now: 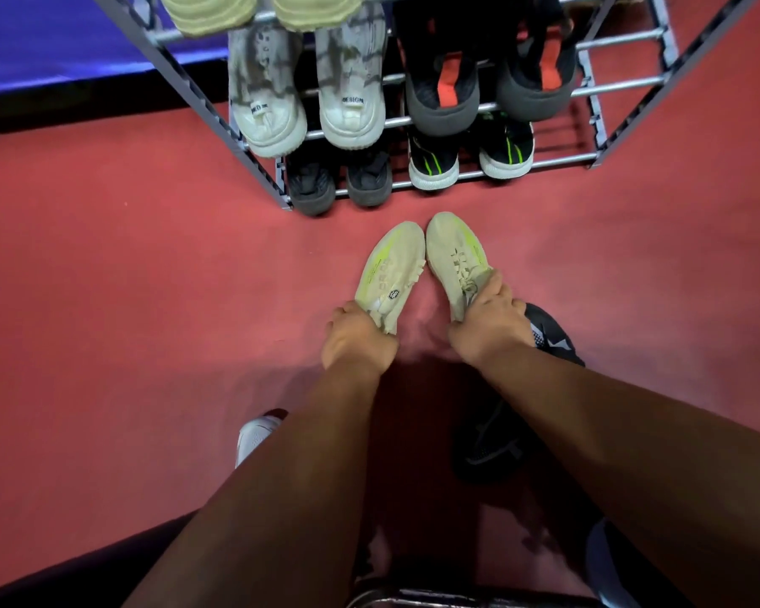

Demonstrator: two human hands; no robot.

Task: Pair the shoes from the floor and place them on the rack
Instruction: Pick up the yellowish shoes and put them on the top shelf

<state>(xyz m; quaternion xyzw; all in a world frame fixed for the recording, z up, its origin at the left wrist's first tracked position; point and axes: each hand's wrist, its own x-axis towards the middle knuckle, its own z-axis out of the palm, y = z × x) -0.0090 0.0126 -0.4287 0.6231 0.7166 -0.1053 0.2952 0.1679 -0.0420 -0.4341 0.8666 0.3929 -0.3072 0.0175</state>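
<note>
Two cream sneakers with neon-yellow stripes are held just in front of the rack, toes pointing at it and nearly touching. My left hand (358, 342) grips the heel of the left cream sneaker (389, 267). My right hand (488, 322) grips the heel of the right cream sneaker (455, 258). The grey metal shoe rack (255, 162) stands ahead, its shelves holding pairs: white sneakers (308, 107), black-and-red shoes (444, 89), black shoes (338, 182) and black shoes with green stripes (470, 162).
A black shoe (549, 335) lies on the red floor behind my right hand, another dark shoe (492, 441) sits under my right forearm, and a white shoe (255, 436) peeks out by my left forearm. A blue mat (62, 41) lies at the far left.
</note>
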